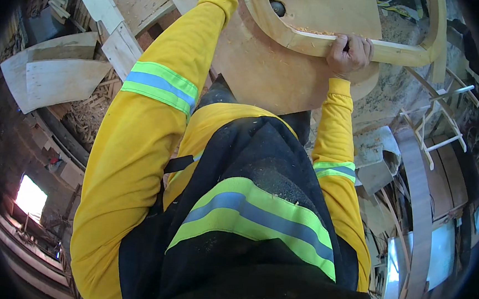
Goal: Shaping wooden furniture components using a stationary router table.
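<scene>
A pale curved wooden frame (299, 43) with rounded corners lies on a broad plywood board (288, 81) in front of me. My right hand (349, 55) is closed round its near rail, knuckles up and fingers curled over the top edge. Wood shavings gather along the inner side of that rail. My left arm, in a yellow sleeve (159, 105) with a reflective band, stretches forward to the frame's left side. The left hand itself lies beyond the upper edge of the picture.
Curved wooden panels (61, 78) stand at the left above a heap of offcuts (89, 111). Pale jointed wooden pieces (130, 6) lie at the upper left. At the right are a slatted wooden rack (436, 119) and a long curved strip (418, 201).
</scene>
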Demonstrator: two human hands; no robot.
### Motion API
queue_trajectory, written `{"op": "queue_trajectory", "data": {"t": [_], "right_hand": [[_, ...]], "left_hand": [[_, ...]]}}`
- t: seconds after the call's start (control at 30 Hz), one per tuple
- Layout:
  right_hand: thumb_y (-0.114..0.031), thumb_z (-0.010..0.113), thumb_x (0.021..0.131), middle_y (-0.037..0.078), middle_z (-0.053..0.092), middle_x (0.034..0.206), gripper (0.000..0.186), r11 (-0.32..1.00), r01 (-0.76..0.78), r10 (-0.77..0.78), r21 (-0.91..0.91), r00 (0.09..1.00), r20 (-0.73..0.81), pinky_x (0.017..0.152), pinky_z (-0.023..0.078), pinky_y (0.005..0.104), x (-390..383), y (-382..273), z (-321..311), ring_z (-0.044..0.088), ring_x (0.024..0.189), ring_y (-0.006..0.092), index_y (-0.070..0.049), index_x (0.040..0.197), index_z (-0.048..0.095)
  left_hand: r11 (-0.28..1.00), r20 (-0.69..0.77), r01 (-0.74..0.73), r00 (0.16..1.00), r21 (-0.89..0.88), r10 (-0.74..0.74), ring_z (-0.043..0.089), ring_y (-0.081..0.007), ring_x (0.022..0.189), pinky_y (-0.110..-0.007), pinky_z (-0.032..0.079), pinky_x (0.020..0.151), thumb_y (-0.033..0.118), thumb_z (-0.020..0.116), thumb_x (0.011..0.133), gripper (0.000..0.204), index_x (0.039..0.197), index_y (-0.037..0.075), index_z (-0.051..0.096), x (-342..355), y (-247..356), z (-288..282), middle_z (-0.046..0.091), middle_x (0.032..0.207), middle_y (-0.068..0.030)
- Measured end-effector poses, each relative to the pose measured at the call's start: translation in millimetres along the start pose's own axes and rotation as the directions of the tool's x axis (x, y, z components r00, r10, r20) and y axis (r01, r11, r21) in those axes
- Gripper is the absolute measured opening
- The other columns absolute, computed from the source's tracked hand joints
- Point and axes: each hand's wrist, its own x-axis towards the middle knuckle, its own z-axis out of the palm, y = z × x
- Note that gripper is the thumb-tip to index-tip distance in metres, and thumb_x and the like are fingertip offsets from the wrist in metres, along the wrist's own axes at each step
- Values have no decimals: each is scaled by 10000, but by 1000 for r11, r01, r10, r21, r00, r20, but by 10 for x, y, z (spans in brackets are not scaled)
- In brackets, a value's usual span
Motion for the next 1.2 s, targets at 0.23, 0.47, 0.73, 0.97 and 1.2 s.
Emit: {"op": "queue_trajectory", "data": {"t": [0.23, 0.47, 0.73, 0.97, 1.2], "right_hand": [[-214, 620, 880, 26, 700, 732, 204, 1000, 11, -11, -6, 999, -41, 965, 470, 407, -6, 9, 39, 643, 742, 259, -140, 705, 696], [-186, 649, 813, 55, 704, 742, 146, 1000, 11, -11, -23, 1000, -4, 965, 487, 426, -23, 26, 48, 654, 754, 258, -106, 694, 675], [-172, 633, 822, 53, 699, 730, 155, 1000, 8, -8, -4, 1000, -7, 960, 490, 429, 9, -12, 42, 645, 740, 266, -105, 689, 679], [-172, 629, 825, 46, 701, 732, 161, 1000, 0, 0, -5, 1000, -16, 963, 489, 432, 6, -22, 52, 647, 742, 260, -115, 685, 683], [-167, 642, 815, 39, 695, 722, 146, 1000, 1, -2, -29, 1000, -17, 965, 487, 429, 13, -42, 42, 645, 736, 253, -117, 683, 678]], "left_hand": [[998, 15, 43, 999, 56, -43, 630, -395, 1203, -431, 494, 999, 360, 695, 946, 543, 1366, 53, 542, 22, 64, -6, 649, 1277, -257], [1000, 14, 11, 1000, 12, -11, 639, -396, 1168, -433, 499, 974, 377, 701, 947, 530, 1344, 64, 543, 32, 58, -8, 660, 1233, -245], [996, 20, 62, 998, 63, -64, 623, -403, 1211, -434, 490, 1002, 427, 702, 939, 579, 1375, 88, 530, 44, 139, -23, 650, 1285, -249], [992, 32, 104, 994, 68, -107, 618, -399, 1233, -441, 490, 1014, 448, 707, 924, 625, 1416, 117, 508, 69, -39, -18, 646, 1309, -241], [996, 31, 52, 998, 67, -54, 618, -390, 1236, -437, 486, 1028, 438, 707, 922, 623, 1413, 107, 514, 73, -20, -8, 647, 1308, -233]]}}
